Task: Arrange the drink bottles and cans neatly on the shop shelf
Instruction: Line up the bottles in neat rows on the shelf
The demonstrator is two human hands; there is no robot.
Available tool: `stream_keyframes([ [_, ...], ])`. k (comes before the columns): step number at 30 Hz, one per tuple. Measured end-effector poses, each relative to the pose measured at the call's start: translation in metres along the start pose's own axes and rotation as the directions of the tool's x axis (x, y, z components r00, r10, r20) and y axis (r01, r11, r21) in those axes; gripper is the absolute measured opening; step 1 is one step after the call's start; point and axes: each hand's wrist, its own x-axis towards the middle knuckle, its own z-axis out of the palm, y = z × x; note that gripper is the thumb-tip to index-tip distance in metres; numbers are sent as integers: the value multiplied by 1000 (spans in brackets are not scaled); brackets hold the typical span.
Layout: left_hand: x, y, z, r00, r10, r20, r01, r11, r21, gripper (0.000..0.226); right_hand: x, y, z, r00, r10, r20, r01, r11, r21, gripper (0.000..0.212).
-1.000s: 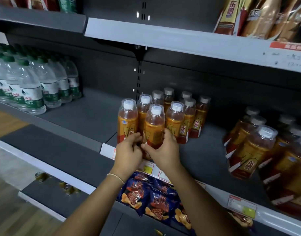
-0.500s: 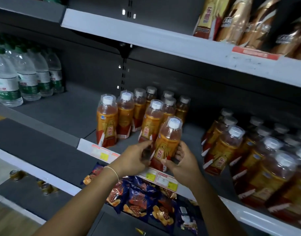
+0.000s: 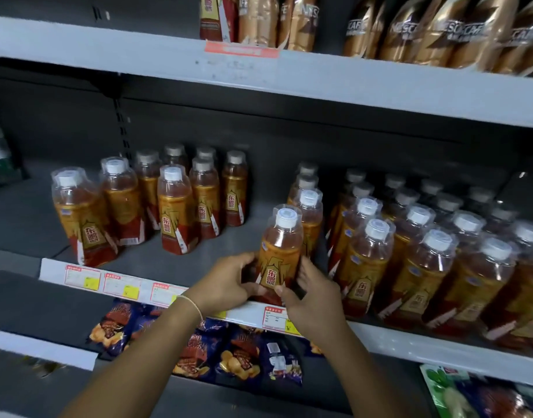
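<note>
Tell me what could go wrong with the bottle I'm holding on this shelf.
The held bottle sits close to the shelf lip, so letting go early could tip it onto the snack bags below. The right hand is close to the packed bottles beside it; a nudge might topple them.

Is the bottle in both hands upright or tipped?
Upright: the drink bottle stands cap up; left hand and right hand grip its base.

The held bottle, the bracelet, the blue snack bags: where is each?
held bottle [image 3: 280, 256]: head view, orange label.
bracelet [image 3: 192, 303]: head view, thin band at wrist.
blue snack bags [image 3: 238, 357]: head view, front of a middle bag.
</note>
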Motion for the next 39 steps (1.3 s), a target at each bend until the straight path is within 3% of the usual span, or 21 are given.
stream_keyframes([
  [5, 2, 12, 31, 998, 2, -55, -5, 998, -63, 46, -14, 12, -4, 994, -6, -110, 5, 1000, -9, 63],
  [12, 2, 14, 44, 994, 26, -108, -23, 999, 30, 53, -18, 20, -7, 991, -21, -132, 27, 999, 45, 46],
  [18, 3, 16, 46, 996, 26, -79, -26, 1000, -2, 57, -10, 28, -15, 997, 20, -80, -6, 985, 173, 44],
  [29, -1, 16, 50, 994, 59, -93, -60, 998, -4, 61, -10, 26, -22, 998, 59, -32, -56, 992, 112, 28],
  [34, -1, 18, 44, 996, 73, -42, -74, 997, -10, 60, -17, 23, -13, 995, 25, -99, -28, 999, -30, 35],
  [37, 3, 12, 29, 996, 67, 59, -68, 997, 21, 66, -19, 20, -8, 992, 51, -113, -57, 997, -47, 47],
  [39, 11, 3, 17, 994, 26, 104, -20, 998, -62, 69, -18, 19, -6, 988, 84, -126, -92, 994, -57, 57],
])
